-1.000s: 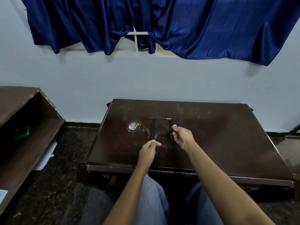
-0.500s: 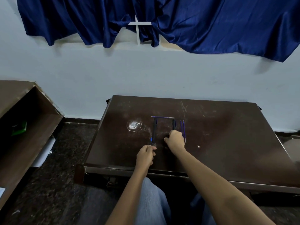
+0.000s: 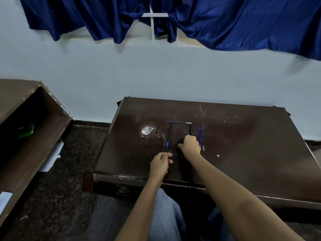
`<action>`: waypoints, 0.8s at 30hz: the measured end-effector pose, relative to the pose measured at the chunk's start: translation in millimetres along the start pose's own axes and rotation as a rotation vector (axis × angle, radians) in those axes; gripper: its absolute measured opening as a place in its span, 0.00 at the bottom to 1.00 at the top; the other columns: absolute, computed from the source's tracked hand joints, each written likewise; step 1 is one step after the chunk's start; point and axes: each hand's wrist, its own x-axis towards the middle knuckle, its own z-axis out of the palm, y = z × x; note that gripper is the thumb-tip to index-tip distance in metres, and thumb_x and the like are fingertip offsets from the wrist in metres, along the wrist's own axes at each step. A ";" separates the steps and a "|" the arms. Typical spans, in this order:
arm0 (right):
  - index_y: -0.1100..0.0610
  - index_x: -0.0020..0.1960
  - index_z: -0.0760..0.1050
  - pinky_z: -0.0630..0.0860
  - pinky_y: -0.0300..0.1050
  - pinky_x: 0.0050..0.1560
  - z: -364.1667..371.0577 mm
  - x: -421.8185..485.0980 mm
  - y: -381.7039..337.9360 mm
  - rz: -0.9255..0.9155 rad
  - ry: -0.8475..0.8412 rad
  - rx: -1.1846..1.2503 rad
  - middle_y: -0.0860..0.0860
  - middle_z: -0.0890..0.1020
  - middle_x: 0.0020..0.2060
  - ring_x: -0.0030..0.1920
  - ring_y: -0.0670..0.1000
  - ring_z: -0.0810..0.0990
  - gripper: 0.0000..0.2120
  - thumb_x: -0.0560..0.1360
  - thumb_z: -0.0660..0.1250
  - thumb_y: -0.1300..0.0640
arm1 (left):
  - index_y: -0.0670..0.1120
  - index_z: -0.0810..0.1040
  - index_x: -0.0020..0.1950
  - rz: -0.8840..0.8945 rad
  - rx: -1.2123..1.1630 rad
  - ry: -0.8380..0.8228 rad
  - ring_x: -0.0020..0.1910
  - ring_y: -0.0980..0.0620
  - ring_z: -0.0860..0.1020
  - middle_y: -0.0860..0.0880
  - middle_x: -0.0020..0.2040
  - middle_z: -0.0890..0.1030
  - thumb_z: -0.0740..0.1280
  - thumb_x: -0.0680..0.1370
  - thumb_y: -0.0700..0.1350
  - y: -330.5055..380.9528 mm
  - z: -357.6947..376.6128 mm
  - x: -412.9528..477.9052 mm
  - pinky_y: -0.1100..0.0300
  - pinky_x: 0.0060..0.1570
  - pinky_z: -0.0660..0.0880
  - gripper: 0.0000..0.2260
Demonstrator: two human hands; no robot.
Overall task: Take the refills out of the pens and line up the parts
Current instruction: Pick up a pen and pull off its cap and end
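Left hand (image 3: pixel 160 163) pinches a pen (image 3: pixel 168 139); right hand (image 3: pixel 190 145) grips another pen (image 3: pixel 191 129). Best set both parallel to the refills (image 3: pixel 201 138).

A pale blue wall (image 3: pixel 156 72) fills the back; a dark blue curtain (image 3: pixel 225 23) hangs in folds across its top; a scratched dark brown table (image 3: pixel 251 145) stands against it; a brown shelf (image 3: pixel 26 119) sits left; the floor (image 3: pixel 60 197) is dark and speckled.
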 end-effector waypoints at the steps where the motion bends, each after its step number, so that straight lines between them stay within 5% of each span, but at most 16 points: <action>1: 0.63 0.54 0.75 0.80 0.52 0.49 -1.0 -1.0 -0.5 0.014 0.022 0.045 0.58 0.81 0.49 0.51 0.60 0.82 0.13 0.77 0.67 0.54 | 0.47 0.79 0.52 -0.001 -0.002 0.006 0.32 0.56 0.71 0.50 0.39 0.78 0.55 0.81 0.44 0.9 0.1 -0.3 0.63 0.29 0.67 0.12; 5: 0.60 0.44 0.80 0.81 0.54 0.50 -2.1 -12.5 -1.6 0.084 0.077 0.519 0.58 0.84 0.42 0.45 0.58 0.83 0.12 0.77 0.63 0.53 | 0.48 0.78 0.50 0.058 0.007 0.036 0.36 0.56 0.74 0.51 0.40 0.80 0.56 0.81 0.44 3.9 0.5 -4.2 0.61 0.38 0.70 0.11; 10: 0.61 0.42 0.79 0.82 0.47 0.42 -11.9 -51.4 -4.6 0.120 -0.181 1.007 0.55 0.83 0.37 0.35 0.50 0.82 0.09 0.74 0.71 0.54 | 0.46 0.79 0.48 0.148 0.044 0.024 0.35 0.57 0.75 0.52 0.38 0.80 0.59 0.81 0.45 13.3 6.3 -17.7 0.63 0.37 0.71 0.09; 14: 0.62 0.40 0.80 0.74 0.42 0.29 -17.7 -67.0 -3.6 0.093 -0.164 1.084 0.57 0.81 0.30 0.22 0.49 0.74 0.08 0.70 0.75 0.57 | 0.44 0.77 0.40 0.241 0.149 0.070 0.30 0.59 0.73 0.53 0.33 0.77 0.61 0.79 0.44 22.1 12.2 -35.6 0.69 0.31 0.67 0.10; 19: 0.68 0.46 0.80 0.76 0.37 0.25 -34.4 -80.4 -5.2 0.177 -0.201 1.201 0.58 0.83 0.35 0.25 0.47 0.81 0.06 0.72 0.71 0.65 | 0.42 0.79 0.43 0.353 0.313 0.179 0.31 0.57 0.73 0.50 0.34 0.78 0.59 0.79 0.43 23.3 13.3 -57.1 0.66 0.30 0.66 0.11; 24: 0.61 0.45 0.80 0.78 0.36 0.29 -46.9 -90.0 0.1 0.163 -0.303 1.278 0.50 0.84 0.29 0.26 0.43 0.81 0.03 0.75 0.68 0.65 | 0.44 0.75 0.38 0.314 0.198 0.061 0.31 0.55 0.70 0.52 0.32 0.73 0.59 0.81 0.45 33.4 12.3 -67.3 0.61 0.31 0.65 0.14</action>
